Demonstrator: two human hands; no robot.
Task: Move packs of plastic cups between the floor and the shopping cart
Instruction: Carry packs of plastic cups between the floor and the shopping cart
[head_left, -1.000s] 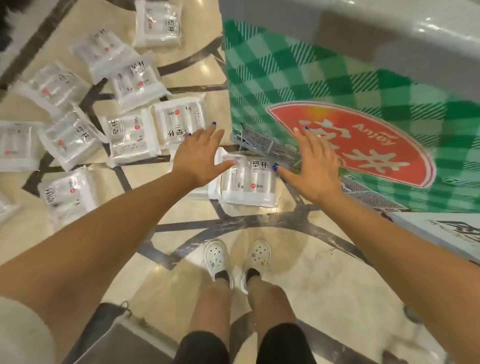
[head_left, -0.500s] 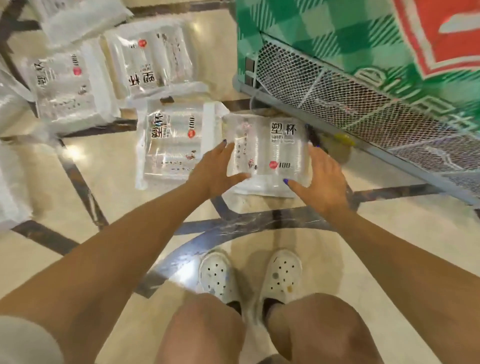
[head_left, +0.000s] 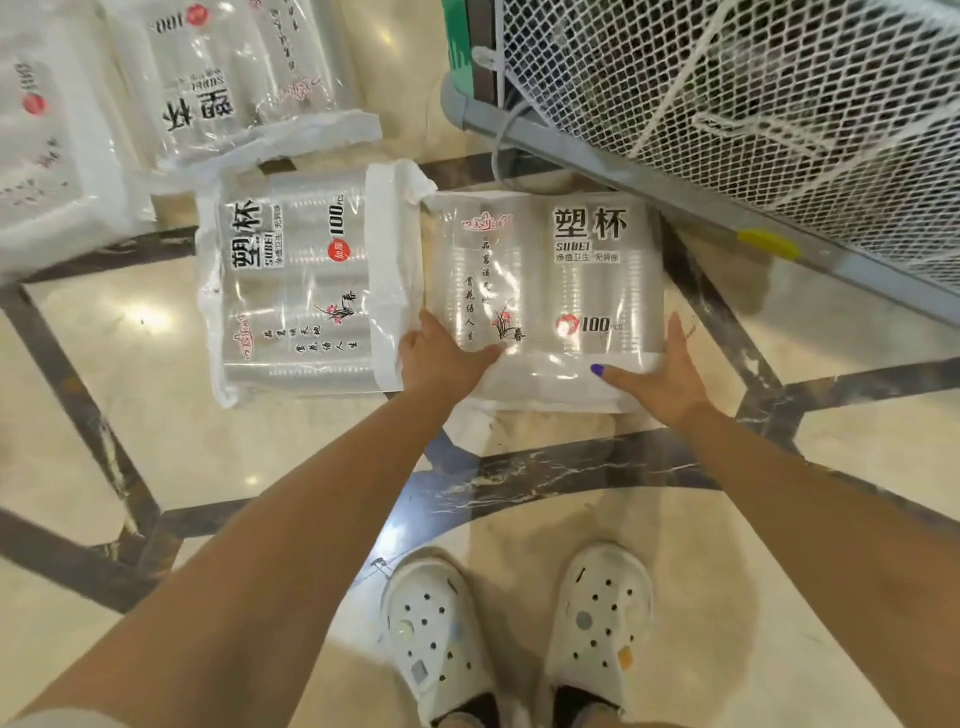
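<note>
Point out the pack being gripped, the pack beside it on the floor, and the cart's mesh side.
gripped pack (head_left: 545, 291): head view, middle of printed face.
neighbouring pack (head_left: 291, 291): head view, centre of wrapper.
cart mesh side (head_left: 753, 104): head view, white netting.

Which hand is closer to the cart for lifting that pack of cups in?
The right hand. It holds the pack on the side nearest the mesh cart. The left hand grips the far side, next to another pack on the floor.
</note>
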